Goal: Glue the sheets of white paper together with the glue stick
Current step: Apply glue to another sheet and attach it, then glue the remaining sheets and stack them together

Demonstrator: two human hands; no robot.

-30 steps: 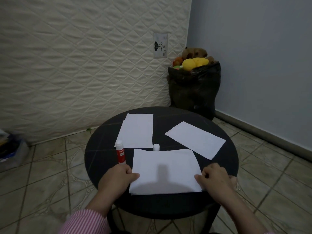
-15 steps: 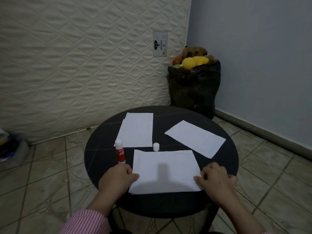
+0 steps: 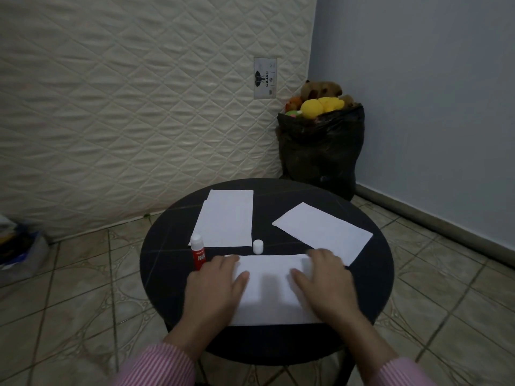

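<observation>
**Hands: moved from sheet edges onto sheet**

Left hand [image 3: 214,291]: formerly curled at the near sheet's [image 3: 269,291] left edge; now flat on it, fingers spread. Right hand [image 3: 324,285]: formerly at the right edge; now flat on the sheet, slightly blurred. Both palms cover the sheet's two ends.

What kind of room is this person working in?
Probably a room in a home, perhaps a spare or storage corner. A quilted mattress leans upright against the wall, a black bag of soft toys fills the corner, and the floor is tiled.
</observation>
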